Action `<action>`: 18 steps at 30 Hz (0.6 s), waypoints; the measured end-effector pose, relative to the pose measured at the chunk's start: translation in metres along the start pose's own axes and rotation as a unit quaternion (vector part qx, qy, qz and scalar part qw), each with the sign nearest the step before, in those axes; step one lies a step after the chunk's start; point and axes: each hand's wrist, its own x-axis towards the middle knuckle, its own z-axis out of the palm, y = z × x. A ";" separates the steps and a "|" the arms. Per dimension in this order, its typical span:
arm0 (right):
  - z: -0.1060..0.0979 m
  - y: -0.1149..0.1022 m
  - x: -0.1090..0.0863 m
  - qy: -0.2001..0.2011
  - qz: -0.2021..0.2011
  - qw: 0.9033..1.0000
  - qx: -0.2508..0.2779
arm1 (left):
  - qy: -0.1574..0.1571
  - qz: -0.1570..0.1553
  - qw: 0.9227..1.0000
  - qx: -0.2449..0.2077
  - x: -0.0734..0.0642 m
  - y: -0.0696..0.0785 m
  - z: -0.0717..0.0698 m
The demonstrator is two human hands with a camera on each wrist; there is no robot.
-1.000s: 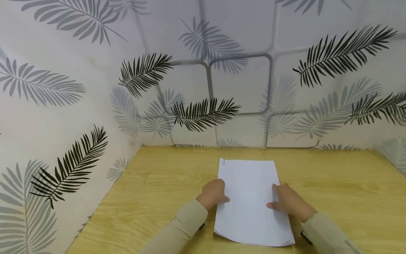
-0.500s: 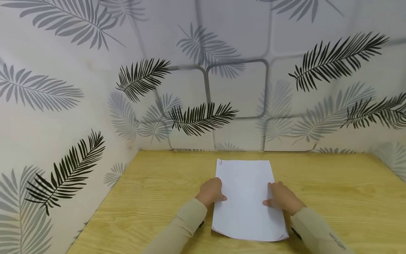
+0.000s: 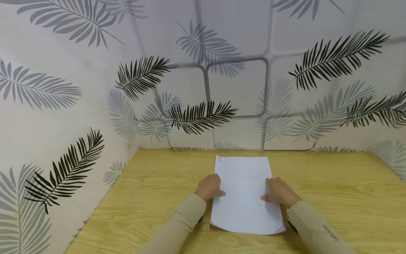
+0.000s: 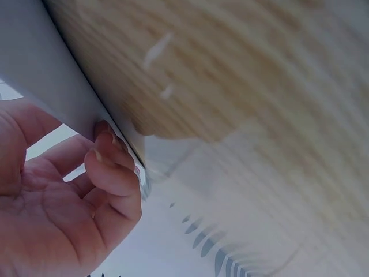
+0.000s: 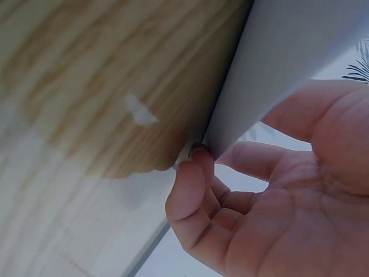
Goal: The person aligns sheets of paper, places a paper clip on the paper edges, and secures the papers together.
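Observation:
A white stack of paper [image 3: 244, 201] lies near the middle of the table, its near edge curling slightly upward. A small paper clip [image 3: 219, 158] sits at its far left corner. My left hand [image 3: 210, 187] holds the left edge, thumb on top. On the opposite edge my right hand [image 3: 282, 192] grips the stack likewise. In the left wrist view, curled fingers of the left hand [image 4: 75, 202] reach under the paper [image 4: 46, 63]. The right wrist view has the right hand [image 5: 259, 202] with fingers curled beneath the paper's [image 5: 288, 63] edge.
The wood-grain table [image 3: 152, 183] extends to both sides of the paper. Behind it and at the left rises a pale cloth [image 3: 234, 88] printed with dark and grey leaves. Light sleeves [image 3: 185, 218] cover both forearms.
Both hands and the paper stack have moved a little away from me, toward the back of the table. The grip on both edges looks unchanged. The head view has tilted slightly.

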 end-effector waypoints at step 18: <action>0.000 -0.002 0.001 -0.018 0.035 0.999 0.008 | 0.000 -0.006 1.000 0.004 -0.004 0.001 -0.002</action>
